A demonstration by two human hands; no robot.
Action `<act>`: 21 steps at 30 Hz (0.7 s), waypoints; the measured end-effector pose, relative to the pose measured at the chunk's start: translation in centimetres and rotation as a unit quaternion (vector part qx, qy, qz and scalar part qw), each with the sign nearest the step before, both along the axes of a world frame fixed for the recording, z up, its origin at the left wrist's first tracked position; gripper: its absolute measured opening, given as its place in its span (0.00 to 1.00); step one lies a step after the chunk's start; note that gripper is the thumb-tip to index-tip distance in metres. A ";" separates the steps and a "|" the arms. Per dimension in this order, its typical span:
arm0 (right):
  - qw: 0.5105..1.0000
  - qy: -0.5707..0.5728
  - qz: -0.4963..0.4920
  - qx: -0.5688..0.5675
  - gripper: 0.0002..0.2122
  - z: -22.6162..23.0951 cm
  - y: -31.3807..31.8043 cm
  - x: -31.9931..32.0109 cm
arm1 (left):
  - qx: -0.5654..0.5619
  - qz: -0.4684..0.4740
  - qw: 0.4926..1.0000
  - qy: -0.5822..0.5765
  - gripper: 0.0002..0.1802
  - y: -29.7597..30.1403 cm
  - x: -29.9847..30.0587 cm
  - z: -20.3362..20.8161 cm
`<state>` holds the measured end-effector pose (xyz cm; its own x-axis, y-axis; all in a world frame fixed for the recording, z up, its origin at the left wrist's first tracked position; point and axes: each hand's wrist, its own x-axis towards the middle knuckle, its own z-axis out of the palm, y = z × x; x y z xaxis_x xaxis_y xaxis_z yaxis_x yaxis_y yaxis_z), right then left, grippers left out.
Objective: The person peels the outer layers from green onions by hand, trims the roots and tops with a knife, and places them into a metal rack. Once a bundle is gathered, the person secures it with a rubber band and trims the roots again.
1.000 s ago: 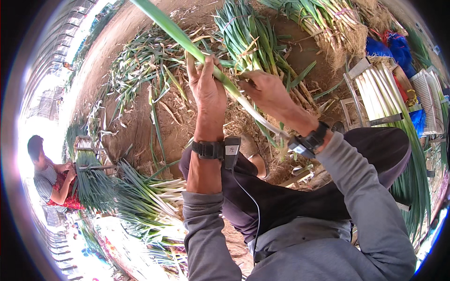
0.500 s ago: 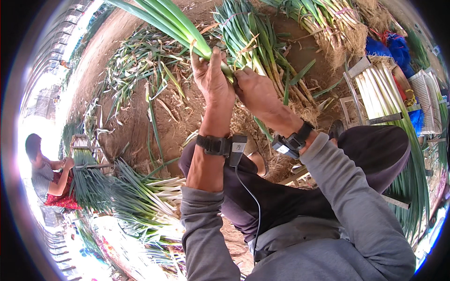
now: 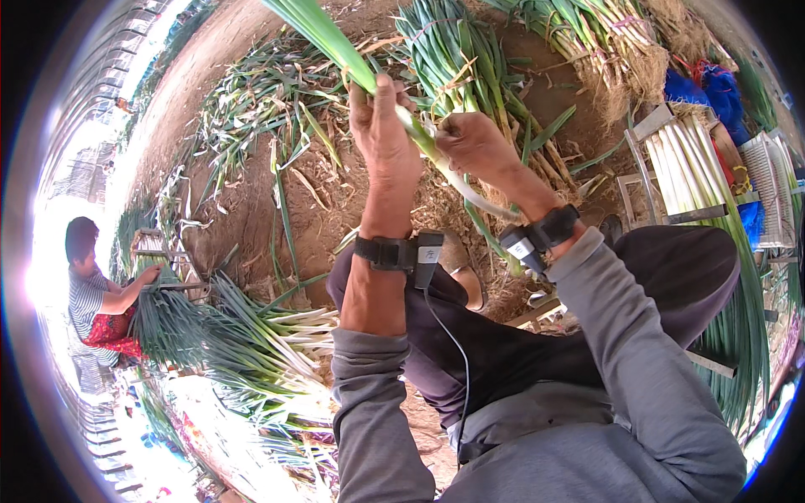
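Note:
I hold one long green onion (image 3: 323, 33) up in front of me, its green leaves running to the upper left and its white stalk curving down to the right. My left hand (image 3: 381, 134) is wrapped around the stalk where green turns to white. Just right of it, my right hand (image 3: 474, 147) pinches an outer layer of the same stalk. Both wrists carry black bands with small devices, and a cable runs down from the left one.
Bundles of green onions (image 3: 453, 59) lie on the dirt ahead, with trimmed leaves (image 3: 251, 109) scattered left. Cleaned white stalks (image 3: 683, 163) rest on a metal rack at right. More onions (image 3: 251, 344) are piled at lower left, where another person (image 3: 92, 293) sits working.
The onion has swung slightly, its leaves shifting right and higher. Both hands have stayed on the stalk, the right hand sliding close to the left.

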<state>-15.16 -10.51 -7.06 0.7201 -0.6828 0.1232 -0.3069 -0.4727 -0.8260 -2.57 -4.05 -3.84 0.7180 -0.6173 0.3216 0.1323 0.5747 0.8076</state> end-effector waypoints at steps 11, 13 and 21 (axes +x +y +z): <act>0.875 -0.297 -0.013 0.383 0.10 1.0 0.0 -4.8 | -0.030 -0.033 0.996 0.072 0.16 2.3 1.4 1.7; 0.880 -0.289 0.003 0.378 0.14 -1.4 -1.9 -6.3 | -0.043 -0.037 0.994 0.089 0.15 1.8 1.0 1.7; 0.989 -0.130 0.014 -0.064 0.10 2.3 1.1 -1.9 | -0.011 -0.038 0.998 0.056 0.15 0.2 -0.5 0.9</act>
<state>-17.08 -9.36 -4.81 0.6708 -0.6302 0.3909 -0.0768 -0.5833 -0.8086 -3.09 -3.89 -2.96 0.7020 -0.6649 0.2550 0.2651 0.5763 0.7730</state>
